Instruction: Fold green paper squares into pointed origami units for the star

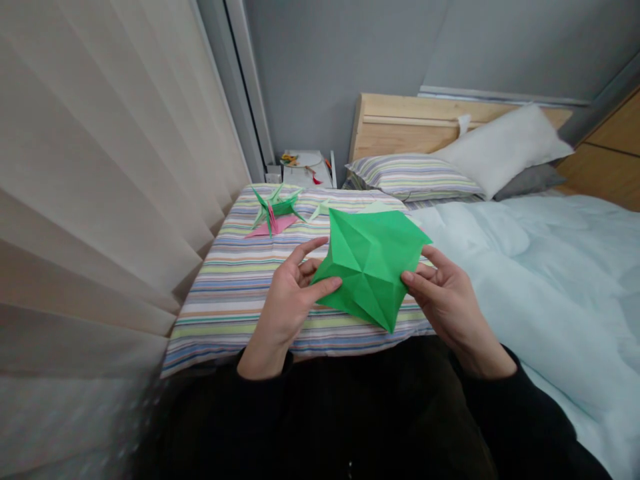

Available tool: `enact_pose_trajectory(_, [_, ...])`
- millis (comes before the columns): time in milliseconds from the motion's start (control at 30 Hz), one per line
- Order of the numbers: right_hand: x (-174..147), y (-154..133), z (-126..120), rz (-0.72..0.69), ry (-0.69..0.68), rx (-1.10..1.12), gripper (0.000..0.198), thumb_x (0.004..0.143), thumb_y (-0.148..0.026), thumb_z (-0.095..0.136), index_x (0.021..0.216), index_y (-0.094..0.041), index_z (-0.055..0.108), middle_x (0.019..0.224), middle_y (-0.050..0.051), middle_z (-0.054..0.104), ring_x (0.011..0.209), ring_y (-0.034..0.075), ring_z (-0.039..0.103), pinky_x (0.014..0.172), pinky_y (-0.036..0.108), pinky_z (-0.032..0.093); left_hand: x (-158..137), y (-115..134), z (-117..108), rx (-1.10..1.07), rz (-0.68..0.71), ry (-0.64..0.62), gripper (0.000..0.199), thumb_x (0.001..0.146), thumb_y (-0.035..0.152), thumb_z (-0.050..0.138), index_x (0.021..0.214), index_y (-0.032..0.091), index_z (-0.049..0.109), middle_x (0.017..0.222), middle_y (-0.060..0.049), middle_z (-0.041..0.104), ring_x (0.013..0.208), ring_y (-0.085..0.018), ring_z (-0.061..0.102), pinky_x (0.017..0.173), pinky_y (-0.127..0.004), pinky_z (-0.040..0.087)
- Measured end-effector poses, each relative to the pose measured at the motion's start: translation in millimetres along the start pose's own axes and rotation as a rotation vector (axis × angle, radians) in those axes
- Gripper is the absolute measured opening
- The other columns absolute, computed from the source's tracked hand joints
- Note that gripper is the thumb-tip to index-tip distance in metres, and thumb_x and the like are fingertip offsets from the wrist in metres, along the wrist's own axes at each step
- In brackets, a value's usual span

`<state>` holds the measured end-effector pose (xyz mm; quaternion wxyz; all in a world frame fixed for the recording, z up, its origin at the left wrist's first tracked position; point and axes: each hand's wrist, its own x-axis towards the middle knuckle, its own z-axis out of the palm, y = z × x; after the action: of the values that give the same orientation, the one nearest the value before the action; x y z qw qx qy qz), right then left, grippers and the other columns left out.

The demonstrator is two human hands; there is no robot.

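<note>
A green sheet of origami paper (pixel 373 260), marked with creases that cross near its middle, is held up above the striped cloth. My left hand (pixel 295 290) pinches its left edge, thumb on the near face and fingers behind. On the opposite edge, my right hand (pixel 445 293) grips the paper between thumb and fingers. Beyond the sheet, at the back left of the cloth, lie folded green paper pieces (pixel 285 205) on top of a pink folded paper (pixel 275 227). A pale green folded piece (pixel 320 210) rests just right of them, and another pale piece is partly hidden behind the sheet.
A striped cloth (pixel 225 300) covers the surface in front of me. To the left hangs a pale curtain (pixel 125 167). The bed with a light blue quilt (pixel 540 280) lies at the right, with pillows (pixel 510 150) against its wooden headboard. A small white stand (pixel 306 170) holds small items behind.
</note>
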<state>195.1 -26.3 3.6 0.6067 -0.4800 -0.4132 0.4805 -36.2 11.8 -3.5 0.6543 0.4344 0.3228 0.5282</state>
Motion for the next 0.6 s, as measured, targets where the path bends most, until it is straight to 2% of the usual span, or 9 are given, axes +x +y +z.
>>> enact_pose_trajectory(133, [2.9,-2.3,-2.0,-0.072,-0.011,-0.061,0.043,0.071,-0.041,0.091,0.102,-0.027,0.065,0.072,-0.004,0.073,0.065,0.018,0.067,0.069,0.035,0.056,-2.7,3.1,-1.1,0.02,-0.057,-0.06,0.079,0.061,0.017,0.096,0.133,0.021,0.064,0.084,0.0,0.076,0.077,-0.016,0.072,0.074,-0.025,0.056])
enact_pose_trajectory(267, [1.2,-2.5,-2.6,-0.063,-0.104,-0.115,0.028,0.075,-0.041,0.087,0.09,-0.024,0.07,0.08,-0.001,0.075,0.07,0.017,0.068,0.069,0.032,0.055,-8.2,9.3,1.9,-0.06,-0.136,-0.131,0.075,0.07,0.031,0.094,0.138,0.022,0.063,0.092,-0.004,0.077,0.076,-0.018,0.072,0.07,-0.027,0.057])
enact_pose_trajectory(400, [-7.4,-3.4,4.5,0.082,-0.249,-0.053,0.026,0.08,-0.042,0.083,0.098,-0.025,0.076,0.097,0.003,0.081,0.085,0.022,0.075,0.078,0.036,0.06,-10.6,11.6,6.2,-0.048,-0.139,-0.093,0.075,0.068,0.025,0.095,0.137,0.024,0.067,0.081,0.0,0.076,0.066,-0.013,0.068,0.064,-0.021,0.052])
enact_pose_trajectory(467, [-11.3,-6.1,8.7,0.168,-0.299,0.016,0.028,0.083,-0.042,0.081,0.106,-0.027,0.078,0.109,0.004,0.082,0.095,0.024,0.077,0.087,0.04,0.061,-11.0,11.6,8.0,-0.071,-0.154,-0.114,0.066,0.067,0.022,0.095,0.129,0.023,0.072,0.088,-0.001,0.079,0.072,-0.015,0.071,0.069,-0.023,0.055])
enact_pose_trajectory(600, [-14.2,-14.4,12.9,0.253,-0.291,0.093,0.03,0.079,-0.041,0.085,0.104,-0.025,0.08,0.106,0.004,0.084,0.091,0.023,0.079,0.09,0.038,0.062,-10.9,10.5,10.0,-0.183,-0.209,-0.183,0.05,0.068,0.017,0.093,0.115,0.021,0.078,0.099,-0.004,0.081,0.082,-0.017,0.076,0.078,-0.027,0.06])
